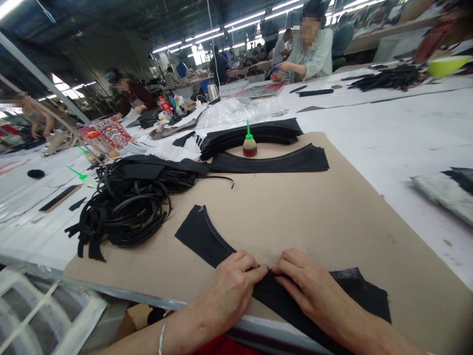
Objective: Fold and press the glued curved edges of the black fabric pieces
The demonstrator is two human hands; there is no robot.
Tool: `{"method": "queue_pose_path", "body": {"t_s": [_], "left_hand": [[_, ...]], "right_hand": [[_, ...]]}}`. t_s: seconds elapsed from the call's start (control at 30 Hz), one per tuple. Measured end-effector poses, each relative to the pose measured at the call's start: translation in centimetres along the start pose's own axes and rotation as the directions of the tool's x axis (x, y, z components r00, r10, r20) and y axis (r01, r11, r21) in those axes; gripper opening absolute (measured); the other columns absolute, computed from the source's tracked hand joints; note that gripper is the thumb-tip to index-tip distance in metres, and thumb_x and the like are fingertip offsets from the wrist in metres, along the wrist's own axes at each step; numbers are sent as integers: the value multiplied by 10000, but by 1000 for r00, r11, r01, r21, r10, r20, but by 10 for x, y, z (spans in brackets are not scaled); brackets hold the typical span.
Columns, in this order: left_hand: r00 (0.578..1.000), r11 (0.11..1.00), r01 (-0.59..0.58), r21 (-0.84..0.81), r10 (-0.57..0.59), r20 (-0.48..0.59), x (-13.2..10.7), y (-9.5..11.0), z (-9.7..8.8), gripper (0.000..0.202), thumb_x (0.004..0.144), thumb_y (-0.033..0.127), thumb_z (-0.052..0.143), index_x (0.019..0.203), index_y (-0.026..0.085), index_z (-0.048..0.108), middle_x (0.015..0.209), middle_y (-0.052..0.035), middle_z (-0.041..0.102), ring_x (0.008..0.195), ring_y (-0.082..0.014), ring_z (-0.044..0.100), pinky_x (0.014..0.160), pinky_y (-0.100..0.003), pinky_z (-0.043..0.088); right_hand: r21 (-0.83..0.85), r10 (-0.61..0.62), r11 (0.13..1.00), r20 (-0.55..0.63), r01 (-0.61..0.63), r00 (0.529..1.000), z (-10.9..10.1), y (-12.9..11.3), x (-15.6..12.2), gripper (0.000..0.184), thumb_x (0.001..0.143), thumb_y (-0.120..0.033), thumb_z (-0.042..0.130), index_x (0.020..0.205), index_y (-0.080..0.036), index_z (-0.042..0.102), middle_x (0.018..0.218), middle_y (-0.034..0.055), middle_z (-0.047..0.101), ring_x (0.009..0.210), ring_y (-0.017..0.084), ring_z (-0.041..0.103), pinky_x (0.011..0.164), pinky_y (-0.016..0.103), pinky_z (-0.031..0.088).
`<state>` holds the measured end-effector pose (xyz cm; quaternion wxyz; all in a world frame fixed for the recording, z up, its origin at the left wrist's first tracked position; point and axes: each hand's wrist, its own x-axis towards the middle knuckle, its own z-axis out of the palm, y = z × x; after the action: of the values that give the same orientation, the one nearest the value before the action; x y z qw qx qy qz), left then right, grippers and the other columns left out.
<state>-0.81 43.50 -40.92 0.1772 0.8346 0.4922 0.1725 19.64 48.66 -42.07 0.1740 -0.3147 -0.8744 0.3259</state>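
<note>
A curved black piece of leather or fabric lies across the brown board near the table's front edge. Both hands work at the middle of its curved upper edge, fingertips almost meeting. My left hand is closed, pinching that edge between thumb and fingers. My right hand is closed too, gripping the same edge just to the right, and it covers part of the piece. A light stitched or marked line follows the curve on the left part. The piece's right end shows beyond my right wrist.
Left of the hands sits a heap of black strips. Behind are a stack of curved black pieces, a single curved piece and a green-tipped bottle with amber liquid. Co-workers sit across the white table.
</note>
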Motion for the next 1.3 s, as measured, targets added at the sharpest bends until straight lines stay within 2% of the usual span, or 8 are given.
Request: {"method": "queue_pose_path", "body": {"t_s": [0.23,0.5,0.73,1.0,1.17,1.3], "left_hand": [[1000,1000,10,11,-11,9,1,3,2,328,922,89,411,1154,208,610,879,-46,579,858,-199,508,758,-323,481],[999,992,-54,113,53,15,-4,7,3,356,928,101,387,1244,165,538,980,-79,581,943,-209,516,870,-370,500],[996,983,-42,178,28,80,-4,11,2,422,905,82,414,1297,209,501,971,-66,557,920,-224,504,842,-381,493],[998,968,-70,241,65,28,-11,11,13,453,885,88,444,1330,165,488,1058,-95,574,1036,-245,510,999,-397,441],[997,954,-71,292,81,-21,-19,10,20,493,877,106,438,1366,164,457,1189,-113,579,1150,-277,495,1013,-410,435],[994,948,-81,309,100,-47,-23,9,21,509,860,89,420,1368,106,436,1286,-124,558,1196,-273,489,1044,-414,410]], "right_hand": [[-78,-61,995,42,64,997,-2,6,-3,186,956,-117,408,923,-209,566,921,35,529,870,197,498,773,357,423],[-82,-93,992,14,94,996,-9,9,-8,172,940,-114,442,933,-212,584,916,38,550,875,189,520,776,327,431],[-155,-140,977,59,148,988,-14,7,-11,196,953,-109,410,950,-200,583,931,46,557,872,194,500,777,347,407],[-253,-162,949,113,186,980,-16,7,-17,181,943,-99,417,960,-175,580,915,51,546,844,204,470,787,371,375],[-339,-200,911,132,234,971,-13,9,-19,187,903,-55,459,993,-179,566,928,40,545,836,203,451,806,373,355],[-382,-275,875,116,299,954,-9,14,-24,197,901,-65,478,1051,-169,552,957,43,549,841,206,449,814,379,347]]}}
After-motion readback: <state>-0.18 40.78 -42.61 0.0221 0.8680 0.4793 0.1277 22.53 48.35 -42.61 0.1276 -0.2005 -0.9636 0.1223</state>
